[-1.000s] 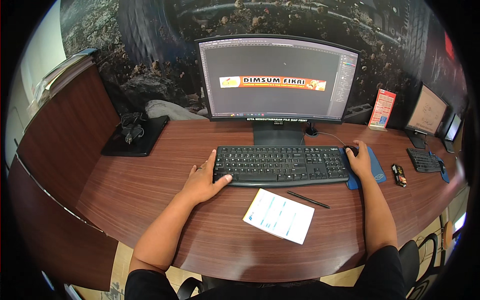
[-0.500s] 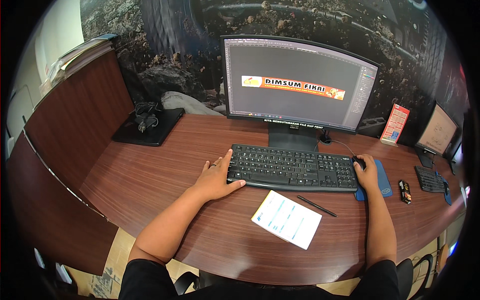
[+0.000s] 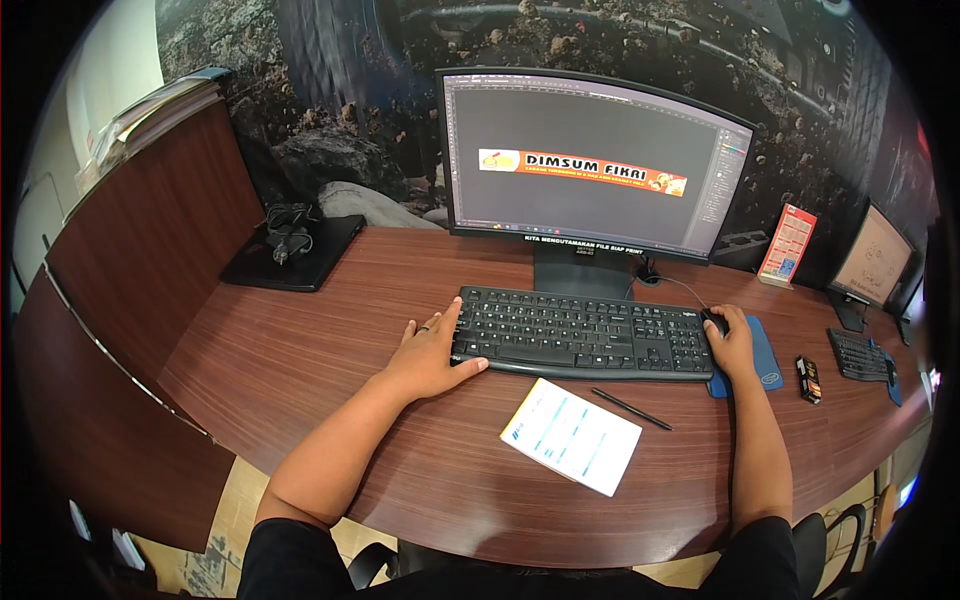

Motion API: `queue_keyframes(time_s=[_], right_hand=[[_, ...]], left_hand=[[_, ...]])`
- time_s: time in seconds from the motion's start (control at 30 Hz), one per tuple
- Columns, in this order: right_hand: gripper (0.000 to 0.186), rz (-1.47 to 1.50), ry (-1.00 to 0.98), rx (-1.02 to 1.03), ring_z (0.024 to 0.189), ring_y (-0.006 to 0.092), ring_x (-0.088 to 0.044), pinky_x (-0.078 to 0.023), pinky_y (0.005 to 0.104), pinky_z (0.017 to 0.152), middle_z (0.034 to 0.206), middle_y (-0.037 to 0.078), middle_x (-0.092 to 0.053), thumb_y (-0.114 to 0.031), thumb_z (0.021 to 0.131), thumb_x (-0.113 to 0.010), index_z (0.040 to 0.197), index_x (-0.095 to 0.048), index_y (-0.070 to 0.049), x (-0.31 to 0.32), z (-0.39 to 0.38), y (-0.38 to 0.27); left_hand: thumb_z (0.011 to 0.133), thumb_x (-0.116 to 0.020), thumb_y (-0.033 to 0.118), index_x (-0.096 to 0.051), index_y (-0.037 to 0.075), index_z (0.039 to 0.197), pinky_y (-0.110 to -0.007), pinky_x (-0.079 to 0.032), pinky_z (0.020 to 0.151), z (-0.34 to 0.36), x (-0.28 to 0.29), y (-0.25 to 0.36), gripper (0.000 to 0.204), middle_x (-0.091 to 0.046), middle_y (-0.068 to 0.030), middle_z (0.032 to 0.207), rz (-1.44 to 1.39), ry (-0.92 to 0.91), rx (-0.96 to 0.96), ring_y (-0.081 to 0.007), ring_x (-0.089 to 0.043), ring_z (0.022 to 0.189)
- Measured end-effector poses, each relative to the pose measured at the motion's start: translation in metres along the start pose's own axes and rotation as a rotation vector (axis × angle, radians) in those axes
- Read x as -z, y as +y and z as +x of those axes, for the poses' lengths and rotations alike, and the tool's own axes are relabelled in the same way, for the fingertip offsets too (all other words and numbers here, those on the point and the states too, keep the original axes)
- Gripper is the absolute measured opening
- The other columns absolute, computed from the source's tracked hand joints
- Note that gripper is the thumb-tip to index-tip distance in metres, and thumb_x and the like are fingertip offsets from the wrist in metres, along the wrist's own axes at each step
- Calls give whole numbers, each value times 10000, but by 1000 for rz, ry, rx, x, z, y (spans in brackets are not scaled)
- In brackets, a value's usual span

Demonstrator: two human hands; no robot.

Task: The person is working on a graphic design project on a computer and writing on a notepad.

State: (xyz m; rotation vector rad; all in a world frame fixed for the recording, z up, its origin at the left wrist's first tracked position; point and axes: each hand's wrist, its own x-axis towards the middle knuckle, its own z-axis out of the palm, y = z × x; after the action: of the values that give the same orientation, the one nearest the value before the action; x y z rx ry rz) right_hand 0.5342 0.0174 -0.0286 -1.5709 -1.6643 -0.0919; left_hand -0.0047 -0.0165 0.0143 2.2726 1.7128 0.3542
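My left hand [image 3: 428, 355] rests flat on the wooden desk [image 3: 300, 350] at the left end of a black keyboard [image 3: 590, 332], fingers spread, thumb touching the keyboard's front edge. My right hand [image 3: 732, 342] covers a black mouse [image 3: 714, 322] on a blue mouse pad [image 3: 765, 362] to the keyboard's right. Behind the keyboard stands a curved monitor [image 3: 590, 165] showing a grey design workspace with a long banner graphic.
A white printed pad [image 3: 572, 435] and a black pen [image 3: 632, 409] lie in front of the keyboard. A closed black laptop [image 3: 295, 255] with a coiled cable sits far left. At right are a small dark object [image 3: 808, 380], a red card [image 3: 788, 245], a second keyboard [image 3: 858, 355] and a screen [image 3: 875, 262].
The view has shifted, so the desk now sits further right and lower in the picture. Both hands stay in the same places on the keyboard edge and the mouse.
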Motion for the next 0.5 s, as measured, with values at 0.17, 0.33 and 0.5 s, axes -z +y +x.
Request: queue_keyframes(time_s=[0.17,0.33,0.5], right_hand=[[275,-8,18,23,1132,361,-643,-489,399,1000,1175,184,-671,-102,865,-732,1112,-688,10,-1,0,-2],[274,-2,14,20,1150,376,-636,-499,416,1009,1200,192,-660,-114,855,-749,1101,-700,-3,-1,-1,2],[284,31,11,8,1142,376,-638,-502,411,1003,1194,191,-661,-94,849,-754,1111,-695,-2,0,0,-10]], left_hand=[[907,-684,584,-105,-22,1636,-601,-160,1252,-1,0,0,1111,-384,-343,1577,-3,-1,-3,-418,-353,1512],[908,-690,577,-108,-9,1640,-595,-160,1255,-1,1,2,1103,-378,-338,1583,-1,-11,4,-415,-345,1517],[907,-694,573,-114,-8,1640,-592,-161,1256,-2,1,0,1100,-376,-336,1585,-1,-6,11,-416,-342,1518]])
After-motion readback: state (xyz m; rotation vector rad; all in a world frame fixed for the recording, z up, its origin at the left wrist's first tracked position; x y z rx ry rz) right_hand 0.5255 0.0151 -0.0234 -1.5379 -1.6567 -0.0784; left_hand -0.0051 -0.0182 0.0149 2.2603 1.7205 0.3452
